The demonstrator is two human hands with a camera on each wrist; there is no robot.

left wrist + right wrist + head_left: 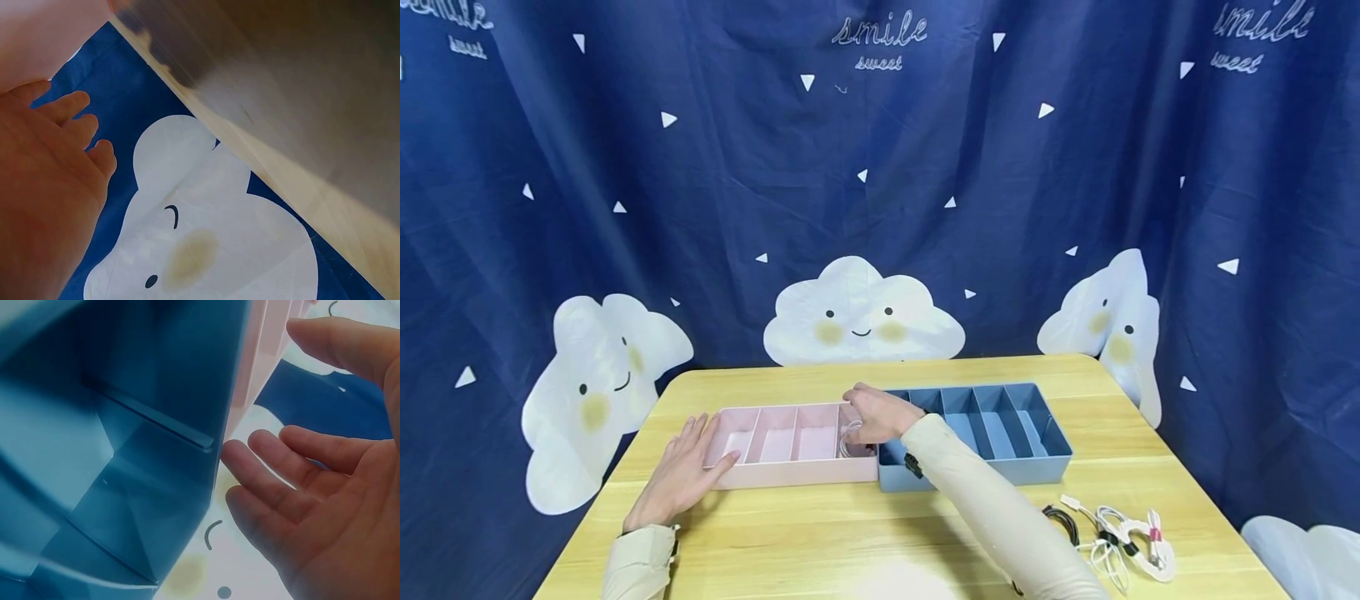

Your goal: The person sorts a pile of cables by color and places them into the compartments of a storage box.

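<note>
A pink divided box (797,475) stands on the table, its right end against a blue divided box (977,481). At the pink box's left end rests my left hand (677,475), fingers extended along the wall and thumb over the front rim. My right hand (883,415) is over the pink box's rightmost compartment, where a coiled white cable (847,440) lies, partly covered by the hand. The right wrist view shows the right thumb apart from loosely bent fingers (269,481), with nothing visible between them. The left wrist view shows the left hand (50,200) beside a pink surface.
Several bundled cables (1123,537), white and black, lie at the table's front right, beside my right forearm. The light wood table (790,533) ends at a dark blue curtain (865,208) with cloud prints behind it. Thin dividers split both boxes into compartments.
</note>
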